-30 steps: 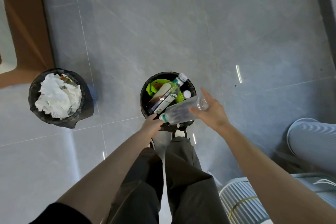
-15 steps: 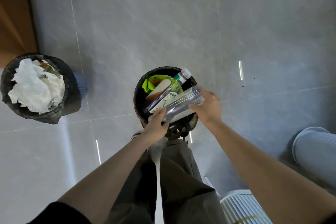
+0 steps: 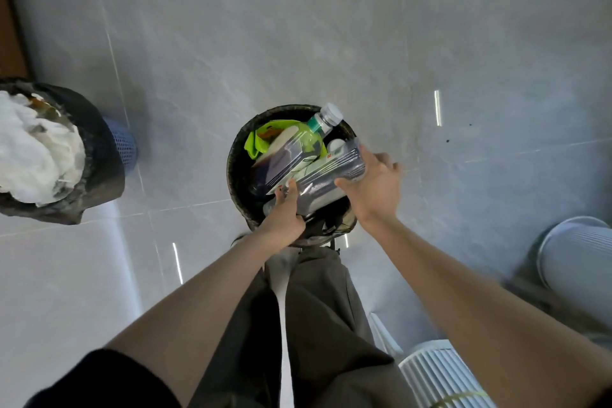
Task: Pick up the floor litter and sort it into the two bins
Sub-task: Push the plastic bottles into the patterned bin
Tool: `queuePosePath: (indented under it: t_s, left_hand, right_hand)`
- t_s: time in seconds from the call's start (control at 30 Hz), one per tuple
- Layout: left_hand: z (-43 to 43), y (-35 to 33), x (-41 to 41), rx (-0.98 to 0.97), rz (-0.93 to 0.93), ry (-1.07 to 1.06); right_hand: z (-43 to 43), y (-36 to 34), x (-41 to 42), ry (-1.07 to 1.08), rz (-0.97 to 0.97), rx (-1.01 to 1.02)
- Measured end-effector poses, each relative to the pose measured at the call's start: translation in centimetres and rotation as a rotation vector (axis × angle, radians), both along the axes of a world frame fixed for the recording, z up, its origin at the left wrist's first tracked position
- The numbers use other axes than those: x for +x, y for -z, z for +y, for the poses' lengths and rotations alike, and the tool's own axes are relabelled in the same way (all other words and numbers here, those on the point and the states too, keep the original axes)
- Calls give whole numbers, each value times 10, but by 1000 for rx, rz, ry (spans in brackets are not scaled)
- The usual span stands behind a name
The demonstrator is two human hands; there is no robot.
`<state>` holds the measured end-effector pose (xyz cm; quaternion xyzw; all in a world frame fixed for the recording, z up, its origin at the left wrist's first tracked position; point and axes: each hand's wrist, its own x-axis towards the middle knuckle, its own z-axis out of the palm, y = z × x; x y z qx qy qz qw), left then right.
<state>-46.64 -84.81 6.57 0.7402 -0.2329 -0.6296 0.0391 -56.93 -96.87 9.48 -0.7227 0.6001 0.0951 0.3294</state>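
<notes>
2 bins stand on the grey tiled floor. at the far left, the paper bin, lined with a black bag, is heaped with crumpled white paper. a blue mesh basket peeps out just behind it. well apart from it, right in front of my legs, the bottle bin holds a green wrapper and a green bottle lying tilted, its white cap up at the far rim. across the top of that bin lies the clear bottle, and i hold it at both ends. my left hand is curled round its near end, fingers on top. my right hand has its thumb against the body and its fingers spread over the far end. whether the clear bottle rests on the litter below or sits just above it, i cannot tell. my dark trousers fill the lower middle. to the right stand 2 white ribbed cylinders.
</notes>
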Motion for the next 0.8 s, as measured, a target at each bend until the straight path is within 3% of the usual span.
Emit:
queuePosePath:
  t_s: [0.23, 0.47, 0.8]
  left_hand:
    - [-11, -12, 9, 96, 45, 18]
    - [-2, -50, 17, -19, 7, -291]
    - [22, -55, 61, -112, -287, -580]
  right_hand:
    - [3, -6, 1, 48, 2, 59]
    - [10, -36, -14, 224, -93, 232]
    - [45, -27, -31, 593, -69, 304]
